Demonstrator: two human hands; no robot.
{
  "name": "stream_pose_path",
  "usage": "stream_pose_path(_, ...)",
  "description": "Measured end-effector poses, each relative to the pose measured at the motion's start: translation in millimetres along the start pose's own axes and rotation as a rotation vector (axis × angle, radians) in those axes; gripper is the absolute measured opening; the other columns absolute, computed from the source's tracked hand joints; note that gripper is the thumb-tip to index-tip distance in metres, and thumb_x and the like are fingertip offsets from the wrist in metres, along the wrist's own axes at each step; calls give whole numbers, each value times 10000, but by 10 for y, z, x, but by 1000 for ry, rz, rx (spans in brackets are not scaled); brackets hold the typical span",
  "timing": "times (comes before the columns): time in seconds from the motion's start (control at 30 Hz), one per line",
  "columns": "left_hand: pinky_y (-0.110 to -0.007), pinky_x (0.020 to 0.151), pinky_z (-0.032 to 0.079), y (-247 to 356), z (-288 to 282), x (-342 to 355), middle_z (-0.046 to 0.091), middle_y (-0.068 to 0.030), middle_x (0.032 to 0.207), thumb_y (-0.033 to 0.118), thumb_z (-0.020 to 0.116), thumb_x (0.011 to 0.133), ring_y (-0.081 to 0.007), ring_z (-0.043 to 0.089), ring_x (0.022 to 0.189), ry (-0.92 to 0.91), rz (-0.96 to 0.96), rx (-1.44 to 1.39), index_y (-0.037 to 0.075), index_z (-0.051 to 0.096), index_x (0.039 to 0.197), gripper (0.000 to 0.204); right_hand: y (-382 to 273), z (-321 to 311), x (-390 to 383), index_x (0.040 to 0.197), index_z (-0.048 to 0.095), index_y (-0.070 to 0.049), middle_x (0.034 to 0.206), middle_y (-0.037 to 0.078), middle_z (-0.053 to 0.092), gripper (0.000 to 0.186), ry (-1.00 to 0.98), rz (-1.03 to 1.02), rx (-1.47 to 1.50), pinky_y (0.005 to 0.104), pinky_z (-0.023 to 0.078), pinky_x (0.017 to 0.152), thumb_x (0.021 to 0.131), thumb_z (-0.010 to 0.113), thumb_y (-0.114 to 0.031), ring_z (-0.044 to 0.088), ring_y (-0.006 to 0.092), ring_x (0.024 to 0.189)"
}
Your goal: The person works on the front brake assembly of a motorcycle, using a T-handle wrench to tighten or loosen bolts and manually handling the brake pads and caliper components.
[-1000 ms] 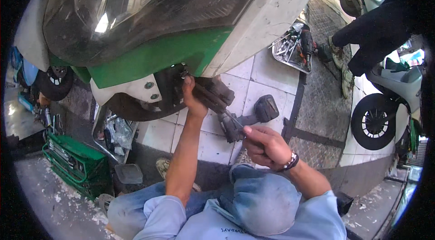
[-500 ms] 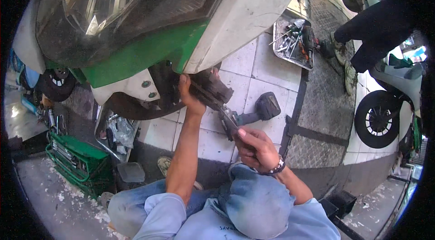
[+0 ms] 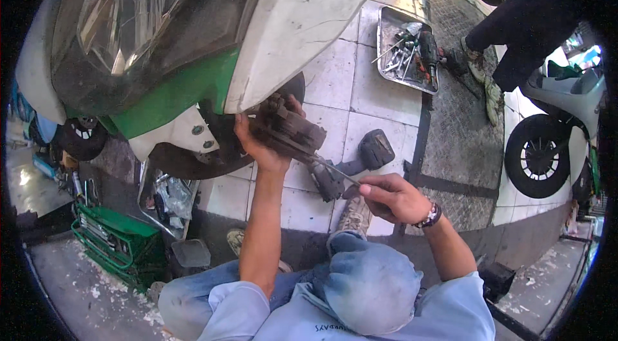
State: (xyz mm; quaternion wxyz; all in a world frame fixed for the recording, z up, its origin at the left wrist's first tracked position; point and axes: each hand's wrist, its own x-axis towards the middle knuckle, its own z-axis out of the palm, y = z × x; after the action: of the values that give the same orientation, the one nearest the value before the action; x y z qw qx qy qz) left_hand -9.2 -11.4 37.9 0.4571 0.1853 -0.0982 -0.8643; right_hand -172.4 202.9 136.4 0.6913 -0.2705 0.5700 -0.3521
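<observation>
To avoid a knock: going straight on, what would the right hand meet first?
The rod in the right hand would likely meet the dark metal part in the left hand first; depth is unclear.

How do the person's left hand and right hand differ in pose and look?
The left hand is spread around a bulky dark part; the right hand pinches a thin rod. The left hand's wrist is bare; the right hand's has a bracelet. Both hands are gloveless.

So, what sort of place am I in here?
Probably a scooter repair shop: a metal tray of tools and a cordless power tool lie on the floor, and another scooter stands off to the right.
</observation>
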Motion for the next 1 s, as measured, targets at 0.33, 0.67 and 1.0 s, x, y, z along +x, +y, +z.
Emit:
stream_pose_path(0.33, -475, 938, 425, -114, 44, 45, 618, -132, 1001, 851, 393, 878, -284, 547, 942, -126, 98, -48, -2, 617, 1060, 900, 280, 218, -31, 1002, 653, -31, 588, -67, 423, 375, 79, -7, 277, 253, 258, 428, 1094, 532, -373, 374, 46, 463)
stream_pose_path(0.67, -479, 942, 437, -113, 27, 26, 653, -145, 1034, 878, 347, 878, -313, 562, 989, -101, 114, -40, -31, 669, 1074, 984, 467, 461, 25, 948, 573, -53, 583, -26, 415, 375, 121, -62, 434, 256, 240, 396, 1079, 536, -402, 327, 67, 424)
stream_pose_path(1.0, -493, 947, 443, -74, -18, 42, 645, -158, 1059, 872, 377, 873, -321, 562, 1001, -139, 82, -43, -37, 645, 1111, 977, 452, 482, 68, 996, 628, -48, 610, -66, 438, 383, 107, -15, 330, 250, 273, 439, 1087, 532, -407, 363, 47, 475)
